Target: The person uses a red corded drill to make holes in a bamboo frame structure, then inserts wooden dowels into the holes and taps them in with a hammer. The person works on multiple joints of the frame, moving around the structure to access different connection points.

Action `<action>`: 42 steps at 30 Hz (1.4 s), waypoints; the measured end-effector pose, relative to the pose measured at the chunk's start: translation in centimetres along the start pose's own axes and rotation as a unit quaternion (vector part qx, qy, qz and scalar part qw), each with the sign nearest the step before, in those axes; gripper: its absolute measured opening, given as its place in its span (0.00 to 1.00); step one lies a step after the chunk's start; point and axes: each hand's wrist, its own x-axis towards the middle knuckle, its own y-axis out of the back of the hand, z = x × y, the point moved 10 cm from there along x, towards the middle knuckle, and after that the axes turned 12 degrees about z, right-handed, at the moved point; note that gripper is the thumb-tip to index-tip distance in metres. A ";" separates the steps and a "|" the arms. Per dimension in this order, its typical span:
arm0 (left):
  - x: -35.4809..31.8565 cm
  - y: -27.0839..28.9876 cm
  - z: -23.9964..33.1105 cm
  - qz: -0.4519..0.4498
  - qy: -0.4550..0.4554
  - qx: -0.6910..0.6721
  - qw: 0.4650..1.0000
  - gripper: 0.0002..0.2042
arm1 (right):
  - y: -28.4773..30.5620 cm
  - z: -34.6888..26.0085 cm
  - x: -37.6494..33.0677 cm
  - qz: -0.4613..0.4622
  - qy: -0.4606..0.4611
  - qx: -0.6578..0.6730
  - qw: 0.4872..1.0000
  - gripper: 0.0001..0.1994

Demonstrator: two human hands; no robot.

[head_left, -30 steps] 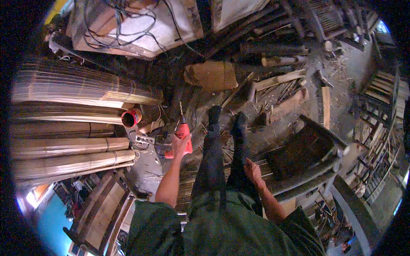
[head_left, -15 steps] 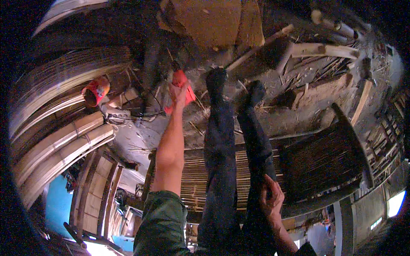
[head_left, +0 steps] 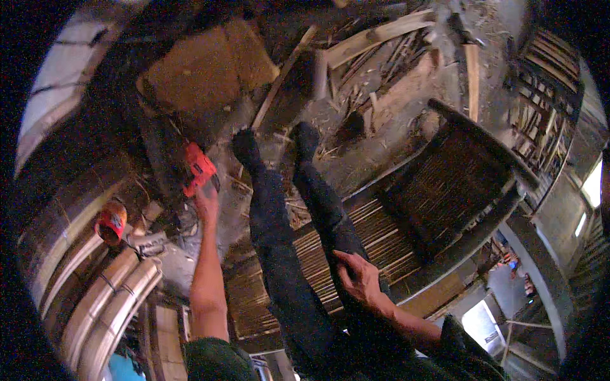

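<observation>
One red drill (head_left: 199, 166) is in my left hand (head_left: 206, 198), that grip closed round its handle, left of my legs and pointing far. So taking hold is done; I make out no piece against its tip, and no finished hole shows. My right hand (head_left: 359, 278) is curled near the right leg; whether that grip holds anything small, I cannot tell. Slatted seat (head_left: 391, 232) under the legs, red can (head_left: 113, 221) and bamboo bundles (head_left: 127, 305) near left.
</observation>
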 end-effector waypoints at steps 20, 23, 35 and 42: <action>-17.5 19.4 15.5 -0.200 0.155 -0.210 0.944 0.12 | 2.7 6.0 -4.5 0.121 -0.014 0.014 0.992 0.15; -17.7 23.6 19.1 -0.186 0.193 -0.310 0.912 0.10 | 4.1 6.9 -4.0 0.116 -0.018 -0.004 0.993 0.15; -16.2 27.0 37.7 -0.150 -0.050 -0.441 0.884 0.09 | 13.8 8.7 2.2 0.207 0.039 0.159 0.964 0.13; -16.3 33.2 39.7 0.081 -0.108 -0.317 0.939 0.15 | 19.6 16.3 8.7 0.082 0.137 0.073 0.984 0.16</action>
